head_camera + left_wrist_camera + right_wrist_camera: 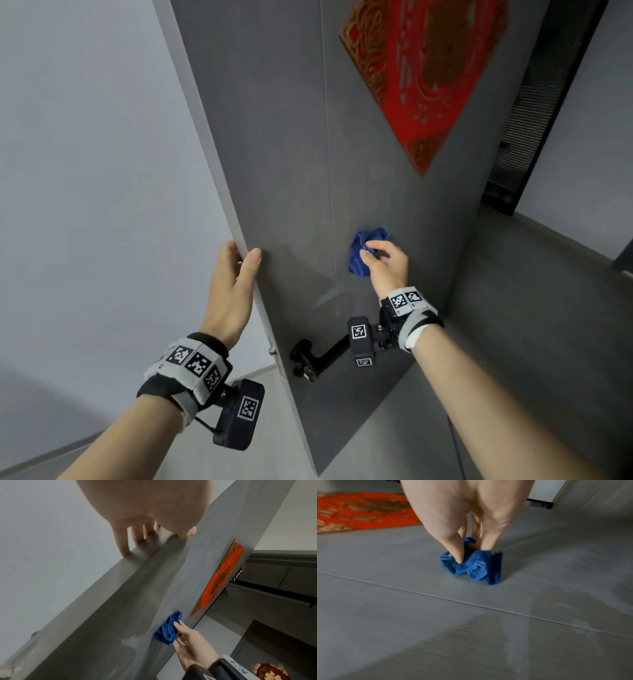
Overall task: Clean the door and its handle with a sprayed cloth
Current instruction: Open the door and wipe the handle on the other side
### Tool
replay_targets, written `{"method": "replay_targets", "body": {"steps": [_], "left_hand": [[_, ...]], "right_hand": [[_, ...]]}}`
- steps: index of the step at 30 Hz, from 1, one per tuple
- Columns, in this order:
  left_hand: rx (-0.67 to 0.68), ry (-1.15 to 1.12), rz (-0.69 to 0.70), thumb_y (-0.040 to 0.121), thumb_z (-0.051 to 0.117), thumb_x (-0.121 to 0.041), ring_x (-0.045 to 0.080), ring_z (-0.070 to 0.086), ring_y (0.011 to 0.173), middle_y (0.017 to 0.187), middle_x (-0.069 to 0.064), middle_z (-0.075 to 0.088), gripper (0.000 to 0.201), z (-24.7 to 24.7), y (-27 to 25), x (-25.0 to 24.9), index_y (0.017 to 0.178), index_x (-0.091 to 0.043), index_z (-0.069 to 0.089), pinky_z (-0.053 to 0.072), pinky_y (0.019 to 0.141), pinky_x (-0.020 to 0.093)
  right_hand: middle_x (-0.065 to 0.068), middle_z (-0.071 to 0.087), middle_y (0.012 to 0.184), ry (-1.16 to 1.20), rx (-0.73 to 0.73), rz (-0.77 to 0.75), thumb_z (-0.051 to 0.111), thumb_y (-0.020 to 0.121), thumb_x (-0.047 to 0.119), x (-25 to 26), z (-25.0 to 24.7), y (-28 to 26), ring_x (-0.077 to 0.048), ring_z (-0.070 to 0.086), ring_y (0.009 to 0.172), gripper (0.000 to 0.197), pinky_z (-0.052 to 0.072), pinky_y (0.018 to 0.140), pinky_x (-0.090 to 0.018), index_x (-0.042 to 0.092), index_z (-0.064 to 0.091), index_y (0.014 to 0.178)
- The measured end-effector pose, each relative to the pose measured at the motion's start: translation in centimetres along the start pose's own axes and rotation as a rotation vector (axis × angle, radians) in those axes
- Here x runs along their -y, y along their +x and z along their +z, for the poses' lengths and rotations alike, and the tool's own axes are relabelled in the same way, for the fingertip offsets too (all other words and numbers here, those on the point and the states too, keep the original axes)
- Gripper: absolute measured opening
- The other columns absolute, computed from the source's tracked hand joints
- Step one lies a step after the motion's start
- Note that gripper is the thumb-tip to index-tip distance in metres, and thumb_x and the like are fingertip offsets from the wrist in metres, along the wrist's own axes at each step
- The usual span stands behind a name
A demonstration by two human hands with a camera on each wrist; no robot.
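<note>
A grey door (pixel 291 154) stands ajar, its face toward me. My right hand (pixel 383 260) grips a crumpled blue cloth (pixel 363 250) and presses it flat against the door face (pixel 402 601), below a red paper ornament. My left hand (pixel 236 274) holds the door's free edge (pixel 120 588), thumb on the face and fingers wrapped round the back. The black lever handle (pixel 315 356) sits low on the door, below both hands and partly behind the right wrist camera. In the right wrist view the cloth (pixel 471 566) is bunched under thumb and fingers; damp streaks show on the door nearby.
A red and gold paper ornament (pixel 424 68) is stuck on the upper door. A pale wall (pixel 85 171) lies left of the door edge. A dark doorway frame (pixel 534 120) and grey wall stand to the right.
</note>
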State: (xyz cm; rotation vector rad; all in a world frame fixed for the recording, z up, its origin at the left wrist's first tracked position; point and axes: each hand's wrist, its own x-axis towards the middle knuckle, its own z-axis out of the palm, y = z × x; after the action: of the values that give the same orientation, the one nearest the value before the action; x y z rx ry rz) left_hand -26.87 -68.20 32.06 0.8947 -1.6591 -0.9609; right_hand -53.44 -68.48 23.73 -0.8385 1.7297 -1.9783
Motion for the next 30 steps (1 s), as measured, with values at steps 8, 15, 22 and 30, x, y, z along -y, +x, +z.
{"method": "replay_targets", "body": {"steps": [8, 15, 22, 30], "left_hand": [[0.009, 0.016, 0.037, 0.098, 0.049, -0.053, 0.011, 0.06, 0.092, 0.1, -0.013, 0.065, 0.02, -1.6, 2.6, 2.2, 0.097, -0.033, 0.053, 0.05, 0.082, 0.042], [-0.035, -0.015, -0.022, 0.093, 0.049, -0.057, 0.028, 0.062, 0.111, 0.116, 0.002, 0.067, 0.031, -2.7, 4.6, 2.9, 0.105, -0.029, 0.054, 0.05, 0.094, 0.051], [-0.028, -0.002, -0.074, 0.091, 0.047, -0.06, 0.027, 0.062, 0.11, 0.118, 0.012, 0.063, 0.053, -2.7, 4.9, 2.1, 0.113, -0.012, 0.05, 0.05, 0.099, 0.056], [-0.032, 0.003, -0.101, 0.096, 0.046, -0.05, 0.017, 0.061, 0.105, 0.12, 0.015, 0.062, 0.049, -2.1, 4.6, 1.2, 0.114, -0.004, 0.047, 0.049, 0.097, 0.055]], "right_hand": [[-0.007, 0.058, 0.086, -0.048, 0.193, -0.194, 0.076, 0.067, -0.014, -2.8, 5.8, -8.3, -0.008, 0.063, 0.072, 0.03, 0.052, 0.067, -0.019, 0.016, 0.077, 0.072], [-0.005, 0.061, 0.085, -0.098, 0.317, -0.217, 0.078, 0.066, -0.014, -4.5, 7.3, -7.0, -0.006, 0.065, 0.073, 0.023, 0.053, 0.066, -0.02, 0.007, 0.078, 0.074], [-0.015, 0.071, 0.083, -0.103, -0.092, 0.066, 0.079, 0.066, -0.007, -6.4, 4.8, 1.6, -0.003, 0.062, 0.063, 0.025, 0.048, 0.07, -0.025, 0.016, 0.07, 0.07], [0.008, 0.062, 0.078, -0.115, 0.397, -0.092, 0.074, 0.061, -0.006, -6.0, 10.1, -10.5, -0.008, 0.063, 0.067, 0.021, 0.043, 0.058, -0.015, 0.015, 0.071, 0.062]]}}
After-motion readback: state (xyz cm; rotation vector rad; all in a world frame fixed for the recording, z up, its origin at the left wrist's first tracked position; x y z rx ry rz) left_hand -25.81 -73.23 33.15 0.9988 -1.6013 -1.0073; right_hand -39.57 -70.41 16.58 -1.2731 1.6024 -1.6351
